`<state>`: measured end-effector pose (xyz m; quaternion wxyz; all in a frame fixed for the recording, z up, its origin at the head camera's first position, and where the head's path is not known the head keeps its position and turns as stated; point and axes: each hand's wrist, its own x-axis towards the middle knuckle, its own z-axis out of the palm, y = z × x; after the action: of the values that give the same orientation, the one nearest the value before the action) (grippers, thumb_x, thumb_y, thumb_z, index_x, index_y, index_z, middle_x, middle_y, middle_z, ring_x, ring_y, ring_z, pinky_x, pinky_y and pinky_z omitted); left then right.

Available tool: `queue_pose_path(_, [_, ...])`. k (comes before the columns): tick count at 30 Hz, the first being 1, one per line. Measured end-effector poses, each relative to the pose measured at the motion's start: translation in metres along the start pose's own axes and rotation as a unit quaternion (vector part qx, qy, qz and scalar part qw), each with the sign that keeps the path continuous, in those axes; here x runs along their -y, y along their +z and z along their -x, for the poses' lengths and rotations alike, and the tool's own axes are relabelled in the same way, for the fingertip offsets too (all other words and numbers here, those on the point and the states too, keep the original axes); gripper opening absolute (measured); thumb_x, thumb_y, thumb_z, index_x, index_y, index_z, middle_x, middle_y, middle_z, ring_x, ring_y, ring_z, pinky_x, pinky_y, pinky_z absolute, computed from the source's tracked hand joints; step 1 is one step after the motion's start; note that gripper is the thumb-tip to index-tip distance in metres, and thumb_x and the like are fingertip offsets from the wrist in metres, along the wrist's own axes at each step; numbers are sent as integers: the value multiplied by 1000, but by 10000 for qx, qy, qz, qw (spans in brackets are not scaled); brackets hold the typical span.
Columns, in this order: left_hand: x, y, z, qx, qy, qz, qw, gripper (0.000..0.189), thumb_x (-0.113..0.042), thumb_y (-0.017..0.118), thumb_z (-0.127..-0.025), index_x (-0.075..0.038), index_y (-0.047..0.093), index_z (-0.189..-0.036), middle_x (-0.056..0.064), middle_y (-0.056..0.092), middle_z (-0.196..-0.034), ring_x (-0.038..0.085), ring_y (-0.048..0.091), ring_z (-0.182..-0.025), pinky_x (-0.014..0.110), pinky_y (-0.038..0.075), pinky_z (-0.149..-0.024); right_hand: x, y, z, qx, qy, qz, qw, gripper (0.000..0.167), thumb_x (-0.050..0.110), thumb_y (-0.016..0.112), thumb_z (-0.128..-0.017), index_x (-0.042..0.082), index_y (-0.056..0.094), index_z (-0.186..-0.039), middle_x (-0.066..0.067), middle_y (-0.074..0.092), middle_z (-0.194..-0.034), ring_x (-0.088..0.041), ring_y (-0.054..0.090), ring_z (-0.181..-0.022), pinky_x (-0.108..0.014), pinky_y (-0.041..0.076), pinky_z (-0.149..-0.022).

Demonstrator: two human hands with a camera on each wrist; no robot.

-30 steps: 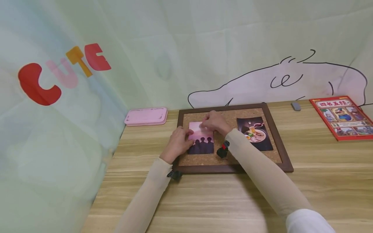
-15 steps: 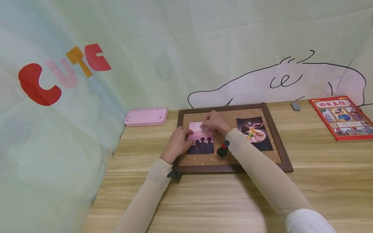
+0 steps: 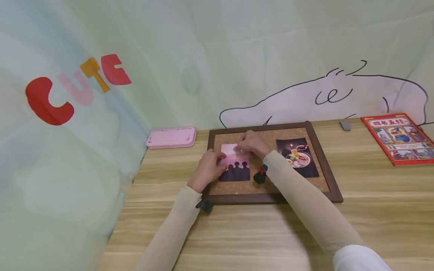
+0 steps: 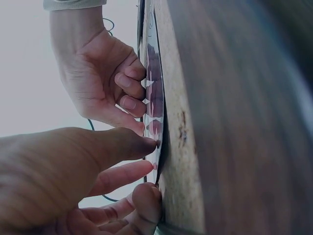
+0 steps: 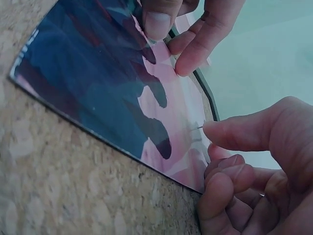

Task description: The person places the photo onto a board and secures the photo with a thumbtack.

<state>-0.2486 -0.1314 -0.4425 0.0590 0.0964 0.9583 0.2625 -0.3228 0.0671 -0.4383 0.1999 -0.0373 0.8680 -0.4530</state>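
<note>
A photo print (image 3: 234, 173) with dark silhouettes under a pink sky lies on the cork board (image 3: 264, 190), towards its left side. At the photo's left edge, my left hand (image 3: 207, 168) presses its thumb and fingertips onto the print. Over the upper part of the photo, my right hand (image 3: 252, 143) pinches a pin. In the right wrist view the pin's thin needle (image 5: 197, 128) sticks out past the thumb tip, its point at the photo's surface; the fingers hide its head. A second photo, of a noodle bowl (image 3: 300, 160), lies to the right with a small shiny pin (image 3: 291, 145) near its top.
A pink tin case (image 3: 171, 137) stands left of the board by the back curtain. Farther right are a small grey eraser (image 3: 345, 125) and a red picture book (image 3: 397, 140). A brown wooden frame (image 3: 325, 162) borders the cork.
Both hands hold nearly the same place on the photo. The whole head view has shifted slightly, so everything sits a little lower in it.
</note>
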Motion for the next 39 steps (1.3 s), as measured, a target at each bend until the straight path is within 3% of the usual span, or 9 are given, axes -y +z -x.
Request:
queue_pose_path(18, [3,1,0,6,-60,40,10000,31,-16,76,-100,-3,73,-128,14,64,-115,27,54,-104,40,48,-90,-1,3,-3,-139,-48,87,9999,23,18,76,-95,12,62,-76,4,51,-62,-11,48,-54,-27,37,-51])
queue_pose_path(26, [3,1,1,-19,-32,41,10000,31,-15,76,-99,-3,73,-128,13,64,-113,26,54,-103,39,48,-89,1,6,-7,-282,161,237,9992,20,18,79,-93,12,67,-78,3,54,-63,-11,49,-53,-27,39,-50])
queue_pose_path(30, [2,1,0,1,-53,48,10000,31,-16,76,-100,-4,73,-128,13,63,-114,26,54,-104,39,48,-90,0,4,-8,-221,222,55,9995,22,17,79,-92,12,65,-76,4,53,-62,-11,49,-55,-27,38,-52])
queue_pose_path(39, [1,0,0,33,-61,61,10000,31,-15,75,-100,-3,73,-128,13,64,-114,26,54,-103,39,48,-89,-4,-4,-7,-29,438,-989,9941,16,18,81,-94,10,70,-86,4,56,-63,-10,51,-58,-25,41,-56])
